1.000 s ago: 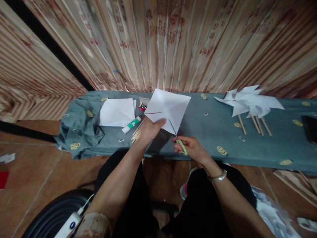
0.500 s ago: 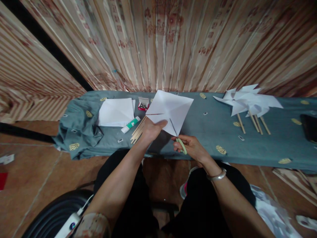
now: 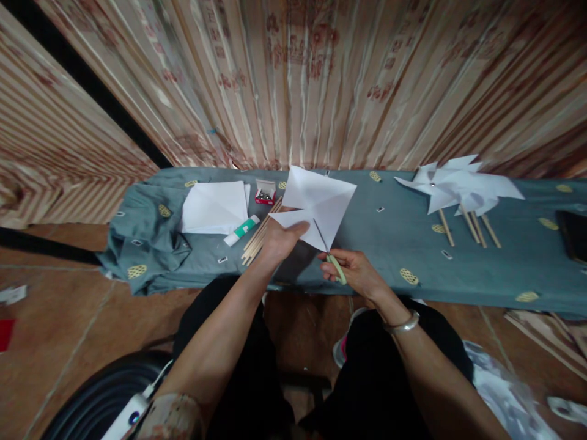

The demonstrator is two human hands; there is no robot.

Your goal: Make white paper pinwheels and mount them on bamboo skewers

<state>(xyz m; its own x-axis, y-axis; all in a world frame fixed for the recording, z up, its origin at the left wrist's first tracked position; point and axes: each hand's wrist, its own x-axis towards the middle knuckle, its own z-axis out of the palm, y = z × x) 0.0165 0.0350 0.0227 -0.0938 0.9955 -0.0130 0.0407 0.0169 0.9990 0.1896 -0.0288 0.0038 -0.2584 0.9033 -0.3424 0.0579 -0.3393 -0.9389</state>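
My left hand (image 3: 283,238) pinches a square white sheet of paper (image 3: 321,194) by its near left part, thumb on top. A slit runs in from the sheet's left corner and gapes. In my right hand (image 3: 349,267) is a pair of scissors (image 3: 337,269) with light green handles. Their blades lie along the paper's near corner and point toward its middle. Beneath and beside my left hand lie several thin wooden sticks (image 3: 257,239). A glue stick (image 3: 241,230) with a green label rests left of them, close to a small red box (image 3: 265,193) of shiny metal pins.
A stack of white paper (image 3: 214,208) lies on the left of the cloth-covered table (image 3: 380,244). Several paper pinwheels (image 3: 458,186) on sticks lie at the right, and a dark object (image 3: 572,235) sits at the right edge. A patterned curtain (image 3: 312,85) hangs behind.
The slit at the paper's left corner has spread wider, its upper flap shifting up and right. Both hands and the scissors stay nearly in place.
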